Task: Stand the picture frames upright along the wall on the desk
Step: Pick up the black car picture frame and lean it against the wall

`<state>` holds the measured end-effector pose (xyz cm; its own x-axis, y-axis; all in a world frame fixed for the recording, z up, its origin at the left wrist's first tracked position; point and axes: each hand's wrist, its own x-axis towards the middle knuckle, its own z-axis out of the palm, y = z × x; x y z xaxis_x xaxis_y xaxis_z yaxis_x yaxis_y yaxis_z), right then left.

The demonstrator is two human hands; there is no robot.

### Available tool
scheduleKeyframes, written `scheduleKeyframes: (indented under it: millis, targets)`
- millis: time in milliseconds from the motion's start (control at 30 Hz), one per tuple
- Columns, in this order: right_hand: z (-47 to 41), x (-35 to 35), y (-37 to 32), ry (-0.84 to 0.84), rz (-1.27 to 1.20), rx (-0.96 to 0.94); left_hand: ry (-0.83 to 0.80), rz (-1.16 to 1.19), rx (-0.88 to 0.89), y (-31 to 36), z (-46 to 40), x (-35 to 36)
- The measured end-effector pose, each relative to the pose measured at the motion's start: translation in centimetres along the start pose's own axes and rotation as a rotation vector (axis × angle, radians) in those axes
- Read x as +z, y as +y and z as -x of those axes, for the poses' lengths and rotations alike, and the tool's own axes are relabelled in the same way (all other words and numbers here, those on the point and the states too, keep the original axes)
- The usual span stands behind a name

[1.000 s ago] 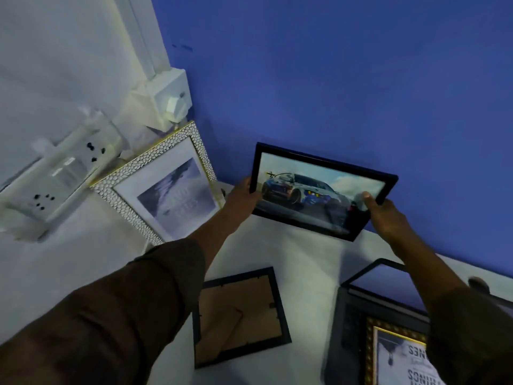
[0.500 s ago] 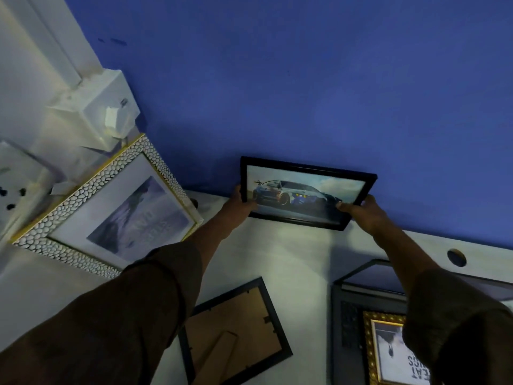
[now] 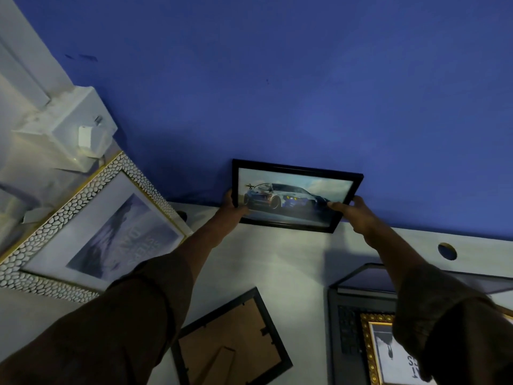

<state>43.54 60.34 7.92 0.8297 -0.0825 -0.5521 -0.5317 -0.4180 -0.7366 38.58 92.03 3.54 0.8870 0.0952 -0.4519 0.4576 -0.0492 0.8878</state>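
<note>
Against the blue wall [image 3: 305, 79], the car-picture frame [image 3: 294, 197] has come down upright onto the worktop [image 3: 277, 259], left hand [image 3: 231, 208] and right hand [image 3: 352, 213] gripping its sides, nearly placed.

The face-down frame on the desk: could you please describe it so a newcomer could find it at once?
Start at the blue wall and come down the white desk to its near edge. The face-down frame lies there, the only one showing a brown backing board.
</note>
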Motion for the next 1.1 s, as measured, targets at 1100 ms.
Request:
scheduleKeyframes:
  millis: [1100]
  targets:
    - [11.9,5.2,-3.1,-0.013,0.163,-0.354,0.581,0.152,-0.103,-5.4,19.3,-0.3]
